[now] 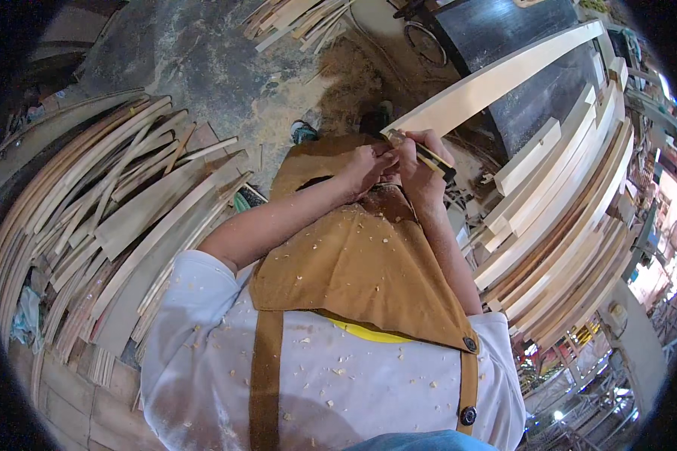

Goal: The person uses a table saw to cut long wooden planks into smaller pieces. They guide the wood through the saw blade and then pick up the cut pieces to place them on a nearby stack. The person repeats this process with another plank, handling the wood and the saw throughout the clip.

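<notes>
My right hand (423,169) is closed around a slim yellow-and-black hand tool (435,160), whose exact kind I cannot make out. Close beside it, my left hand (365,170) has its fingers curled in at the front of my brown apron (361,255). Whatever those fingers pinch is hidden. Just beyond both hands is the near end of a long pale wooden board (496,83), which stretches away to the far right over a dark tabletop (519,113). Wood shavings dot the apron and my white shirt.
Stacked planks (564,218) fill the right side. On the left lies a large heap of boards and strips (128,203). More strips (297,19) lie at the far middle, on a sawdust-covered concrete floor (203,60). A wheel (425,41) stands near the dark table.
</notes>
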`<action>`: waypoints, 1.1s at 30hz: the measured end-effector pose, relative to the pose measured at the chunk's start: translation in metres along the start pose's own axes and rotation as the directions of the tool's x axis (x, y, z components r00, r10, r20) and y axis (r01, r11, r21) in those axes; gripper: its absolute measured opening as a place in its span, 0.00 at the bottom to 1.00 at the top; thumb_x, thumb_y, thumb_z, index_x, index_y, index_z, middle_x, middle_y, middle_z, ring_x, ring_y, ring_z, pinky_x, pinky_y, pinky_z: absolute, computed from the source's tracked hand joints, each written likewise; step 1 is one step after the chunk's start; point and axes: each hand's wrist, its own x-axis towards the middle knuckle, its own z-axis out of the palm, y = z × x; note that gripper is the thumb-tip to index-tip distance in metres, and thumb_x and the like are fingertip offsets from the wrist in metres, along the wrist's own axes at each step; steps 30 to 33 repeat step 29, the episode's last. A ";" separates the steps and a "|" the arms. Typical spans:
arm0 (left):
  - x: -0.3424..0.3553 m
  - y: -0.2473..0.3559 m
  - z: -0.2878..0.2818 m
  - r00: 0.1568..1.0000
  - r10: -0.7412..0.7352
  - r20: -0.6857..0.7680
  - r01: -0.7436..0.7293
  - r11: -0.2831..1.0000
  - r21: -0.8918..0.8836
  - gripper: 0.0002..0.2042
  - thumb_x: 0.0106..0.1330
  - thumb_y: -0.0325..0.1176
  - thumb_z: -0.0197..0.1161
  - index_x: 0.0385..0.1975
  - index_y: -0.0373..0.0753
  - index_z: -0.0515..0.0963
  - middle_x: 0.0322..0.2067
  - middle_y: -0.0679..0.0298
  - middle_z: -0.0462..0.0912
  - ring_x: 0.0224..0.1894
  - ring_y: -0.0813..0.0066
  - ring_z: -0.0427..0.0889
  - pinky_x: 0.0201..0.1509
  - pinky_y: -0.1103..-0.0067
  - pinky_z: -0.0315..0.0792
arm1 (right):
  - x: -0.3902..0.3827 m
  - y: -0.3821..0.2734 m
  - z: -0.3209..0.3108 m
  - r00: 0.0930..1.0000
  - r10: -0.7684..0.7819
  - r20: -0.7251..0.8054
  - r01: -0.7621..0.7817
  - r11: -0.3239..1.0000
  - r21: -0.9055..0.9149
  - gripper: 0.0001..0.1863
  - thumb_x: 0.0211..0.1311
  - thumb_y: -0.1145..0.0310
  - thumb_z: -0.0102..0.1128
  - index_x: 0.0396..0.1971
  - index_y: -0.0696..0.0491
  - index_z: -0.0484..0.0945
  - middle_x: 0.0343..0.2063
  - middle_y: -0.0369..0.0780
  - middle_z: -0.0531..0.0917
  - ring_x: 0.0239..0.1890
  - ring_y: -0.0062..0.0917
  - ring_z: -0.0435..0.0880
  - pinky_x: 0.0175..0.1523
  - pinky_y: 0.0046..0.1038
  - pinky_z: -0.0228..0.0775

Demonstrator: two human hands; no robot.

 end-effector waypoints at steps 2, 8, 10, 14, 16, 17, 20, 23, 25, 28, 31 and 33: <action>0.002 0.001 -0.002 0.999 -0.041 -0.024 0.040 0.998 -0.042 0.16 0.73 0.37 0.60 0.55 0.34 0.75 0.47 0.61 0.82 0.46 0.73 0.82 0.51 0.74 0.79 | 0.000 0.000 0.002 1.000 -0.004 0.024 0.005 0.999 -0.037 0.04 0.61 0.73 0.60 0.34 0.57 0.80 0.24 0.45 0.83 0.25 0.32 0.85 0.32 0.30 0.76; -0.003 0.006 0.000 1.000 -0.010 0.001 0.010 0.999 -0.041 0.19 0.71 0.41 0.64 0.53 0.35 0.76 0.44 0.62 0.83 0.44 0.73 0.83 0.50 0.75 0.79 | 0.002 -0.001 0.005 0.997 0.042 0.067 -0.044 0.999 0.016 0.04 0.60 0.73 0.60 0.32 0.58 0.80 0.24 0.46 0.83 0.24 0.33 0.85 0.33 0.31 0.76; 0.004 0.001 -0.007 0.998 -0.017 0.053 0.020 0.998 -0.063 0.18 0.71 0.41 0.64 0.52 0.35 0.76 0.43 0.62 0.83 0.42 0.75 0.82 0.48 0.76 0.79 | 0.002 -0.005 0.005 0.995 0.073 0.060 -0.073 0.997 0.000 0.04 0.60 0.73 0.60 0.32 0.58 0.80 0.24 0.46 0.84 0.25 0.32 0.85 0.33 0.31 0.76; -0.001 0.004 0.005 0.999 0.025 -0.044 -0.026 0.999 -0.027 0.18 0.69 0.44 0.66 0.48 0.36 0.77 0.39 0.65 0.82 0.36 0.78 0.81 0.43 0.80 0.77 | 0.001 -0.009 0.002 0.997 0.033 0.065 -0.032 0.999 -0.017 0.06 0.62 0.71 0.61 0.34 0.58 0.80 0.25 0.45 0.84 0.27 0.29 0.86 0.35 0.29 0.77; -0.002 0.004 -0.008 0.996 -0.085 0.014 0.085 0.996 0.037 0.20 0.66 0.47 0.69 0.48 0.39 0.76 0.38 0.65 0.81 0.35 0.79 0.80 0.42 0.81 0.76 | 0.000 -0.014 0.001 0.998 0.026 0.049 -0.028 0.999 0.023 0.07 0.64 0.69 0.61 0.36 0.58 0.81 0.26 0.46 0.84 0.28 0.28 0.86 0.37 0.28 0.76; 0.002 0.006 -0.016 0.990 -0.137 0.043 0.133 0.988 0.080 0.22 0.64 0.49 0.70 0.48 0.40 0.75 0.38 0.66 0.81 0.35 0.80 0.80 0.41 0.82 0.75 | 0.002 -0.019 0.003 0.999 0.037 0.020 -0.038 0.997 0.062 0.08 0.65 0.68 0.62 0.37 0.58 0.81 0.26 0.46 0.85 0.29 0.28 0.86 0.37 0.27 0.76; 0.003 0.004 -0.013 0.997 -0.065 -0.042 0.068 0.993 0.093 0.28 0.59 0.56 0.72 0.51 0.45 0.73 0.39 0.67 0.81 0.38 0.78 0.80 0.43 0.78 0.76 | 0.006 -0.034 -0.005 0.972 0.192 0.136 -0.220 0.945 0.240 0.11 0.67 0.67 0.61 0.45 0.56 0.79 0.33 0.45 0.85 0.38 0.29 0.86 0.44 0.28 0.76; -0.001 0.016 -0.013 0.989 -0.129 0.071 0.129 0.992 0.008 0.35 0.56 0.64 0.69 0.57 0.48 0.70 0.48 0.70 0.79 0.49 0.74 0.79 0.52 0.64 0.76 | 0.011 -0.028 -0.003 0.962 -0.015 0.274 -0.060 0.963 0.262 0.23 0.67 0.77 0.56 0.62 0.55 0.67 0.54 0.45 0.80 0.57 0.31 0.80 0.62 0.31 0.70; 0.010 0.001 -0.033 0.960 -0.085 0.265 0.120 0.986 -0.118 0.37 0.57 0.66 0.67 0.60 0.49 0.68 0.53 0.68 0.77 0.54 0.70 0.77 0.57 0.60 0.75 | 0.014 -0.031 -0.002 0.894 -0.027 0.446 -0.185 0.887 0.423 0.26 0.67 0.83 0.47 0.66 0.56 0.66 0.57 0.45 0.79 0.60 0.29 0.78 0.66 0.30 0.66; 0.011 0.030 -0.034 0.908 -0.138 0.397 0.149 0.989 0.005 0.40 0.61 0.67 0.62 0.69 0.50 0.61 0.66 0.60 0.70 0.65 0.61 0.72 0.68 0.56 0.67 | 0.024 -0.033 -0.007 0.863 -0.132 0.488 -0.177 0.825 0.537 0.23 0.74 0.68 0.45 0.65 0.55 0.70 0.58 0.46 0.79 0.58 0.31 0.79 0.66 0.29 0.66; 0.016 0.043 -0.033 0.904 -0.137 0.404 0.135 0.990 0.034 0.40 0.61 0.67 0.62 0.69 0.50 0.61 0.66 0.60 0.70 0.65 0.61 0.72 0.68 0.56 0.67 | 0.024 -0.033 -0.002 0.843 -0.013 0.538 -0.369 0.714 0.595 0.30 0.72 0.50 0.54 0.66 0.53 0.69 0.59 0.46 0.78 0.61 0.34 0.78 0.68 0.38 0.64; 0.016 0.043 -0.033 0.904 -0.137 0.404 0.135 0.990 0.034 0.40 0.61 0.67 0.62 0.69 0.50 0.61 0.66 0.60 0.70 0.65 0.61 0.72 0.68 0.56 0.67 | 0.024 -0.033 -0.002 0.843 -0.013 0.538 -0.369 0.714 0.595 0.30 0.72 0.50 0.54 0.66 0.53 0.69 0.59 0.46 0.78 0.61 0.34 0.78 0.68 0.38 0.64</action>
